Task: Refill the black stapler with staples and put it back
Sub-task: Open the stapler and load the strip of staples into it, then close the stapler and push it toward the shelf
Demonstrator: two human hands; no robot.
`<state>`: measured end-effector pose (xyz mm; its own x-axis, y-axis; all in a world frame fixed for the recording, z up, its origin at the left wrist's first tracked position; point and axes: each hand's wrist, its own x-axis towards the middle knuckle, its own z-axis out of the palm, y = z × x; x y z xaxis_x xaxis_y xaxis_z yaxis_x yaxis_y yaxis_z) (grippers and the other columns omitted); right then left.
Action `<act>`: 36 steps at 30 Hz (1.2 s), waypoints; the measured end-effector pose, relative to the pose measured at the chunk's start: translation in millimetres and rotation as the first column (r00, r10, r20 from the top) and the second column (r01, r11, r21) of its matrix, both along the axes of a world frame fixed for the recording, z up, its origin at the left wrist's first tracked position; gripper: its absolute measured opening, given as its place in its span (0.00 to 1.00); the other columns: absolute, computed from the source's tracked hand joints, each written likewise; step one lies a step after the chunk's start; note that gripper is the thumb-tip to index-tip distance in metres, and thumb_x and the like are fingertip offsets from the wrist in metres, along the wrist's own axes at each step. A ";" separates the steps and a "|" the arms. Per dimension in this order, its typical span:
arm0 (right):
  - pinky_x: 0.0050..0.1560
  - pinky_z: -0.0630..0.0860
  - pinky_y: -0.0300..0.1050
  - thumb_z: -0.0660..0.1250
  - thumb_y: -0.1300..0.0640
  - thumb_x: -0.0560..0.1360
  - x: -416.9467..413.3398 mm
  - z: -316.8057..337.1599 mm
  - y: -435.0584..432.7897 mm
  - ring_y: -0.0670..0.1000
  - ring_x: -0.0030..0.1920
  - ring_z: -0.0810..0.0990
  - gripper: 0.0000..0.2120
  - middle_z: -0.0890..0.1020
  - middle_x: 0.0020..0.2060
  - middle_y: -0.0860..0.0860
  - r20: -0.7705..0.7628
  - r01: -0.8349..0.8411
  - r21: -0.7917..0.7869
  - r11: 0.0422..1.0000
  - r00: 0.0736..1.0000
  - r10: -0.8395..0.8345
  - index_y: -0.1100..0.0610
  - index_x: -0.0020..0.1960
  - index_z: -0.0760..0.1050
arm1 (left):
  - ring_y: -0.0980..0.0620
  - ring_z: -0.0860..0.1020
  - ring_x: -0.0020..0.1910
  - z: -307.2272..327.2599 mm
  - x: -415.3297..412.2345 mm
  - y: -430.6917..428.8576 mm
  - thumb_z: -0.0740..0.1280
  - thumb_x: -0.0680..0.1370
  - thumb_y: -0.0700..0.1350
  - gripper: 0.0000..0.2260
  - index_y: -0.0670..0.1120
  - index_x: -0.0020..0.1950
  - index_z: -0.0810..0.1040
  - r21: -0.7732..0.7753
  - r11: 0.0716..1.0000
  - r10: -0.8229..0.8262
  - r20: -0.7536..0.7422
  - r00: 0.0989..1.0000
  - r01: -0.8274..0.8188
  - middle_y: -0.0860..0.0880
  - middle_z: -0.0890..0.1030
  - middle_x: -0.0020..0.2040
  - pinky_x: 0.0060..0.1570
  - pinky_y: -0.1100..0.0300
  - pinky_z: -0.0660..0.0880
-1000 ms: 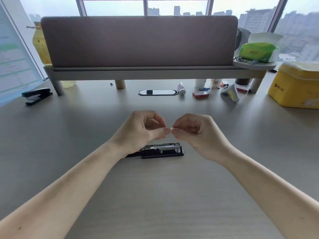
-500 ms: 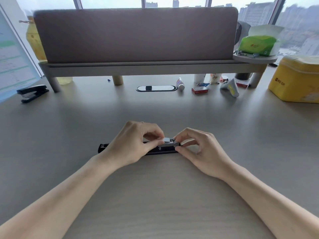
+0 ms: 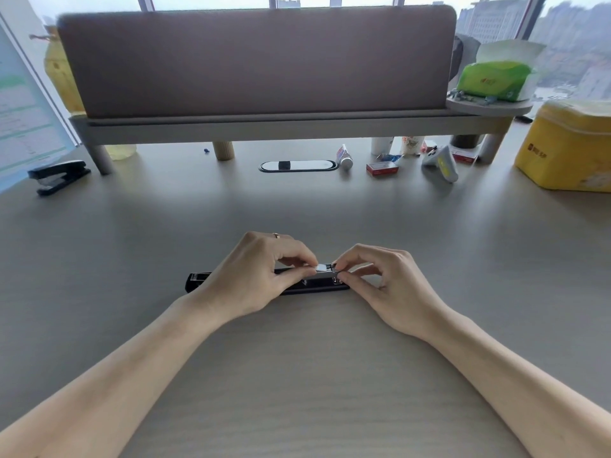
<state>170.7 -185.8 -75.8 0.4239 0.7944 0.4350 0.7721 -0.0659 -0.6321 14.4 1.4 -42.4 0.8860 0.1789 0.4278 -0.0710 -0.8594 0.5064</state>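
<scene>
A black stapler [image 3: 198,281] lies opened flat on the desk in front of me, its metal staple channel facing up at the right end. My left hand [image 3: 254,276] covers its middle, thumb and forefinger pinching a small silver strip of staples [image 3: 322,268] over the channel. My right hand [image 3: 380,279] pinches the same strip from the right, with its thumb against the channel's side. The part of the stapler under my left hand is hidden.
A second black stapler [image 3: 58,176] sits shut at the far left. A red staple box [image 3: 382,168], a small tube [image 3: 344,157], cups and a white-yellow object [image 3: 441,163] lie under the raised shelf [image 3: 264,125]. A yellow tin [image 3: 568,147] stands at the right.
Both hands came down from above the stapler, where they pinched the staple strip in the air, and now hold the strip on the open stapler's channel.
</scene>
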 end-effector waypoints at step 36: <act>0.57 0.79 0.33 0.82 0.49 0.72 3.2 -2.4 2.6 0.37 0.51 0.85 0.21 0.88 0.49 0.39 -0.119 0.043 -0.130 0.991 0.991 -0.059 0.42 0.61 0.78 | 0.63 0.82 0.48 15.9 -46.5 52.1 0.80 0.73 0.50 0.10 0.57 0.52 0.84 0.097 0.989 0.140 -0.420 0.897 -0.109 0.62 0.87 0.47 0.49 0.62 0.77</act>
<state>173.9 -183.3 -78.2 0.5092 0.8157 0.2745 0.6828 -0.1887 -0.7059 -32.1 53.5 -26.5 0.9585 0.2833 0.0309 0.2474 -0.8810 0.4033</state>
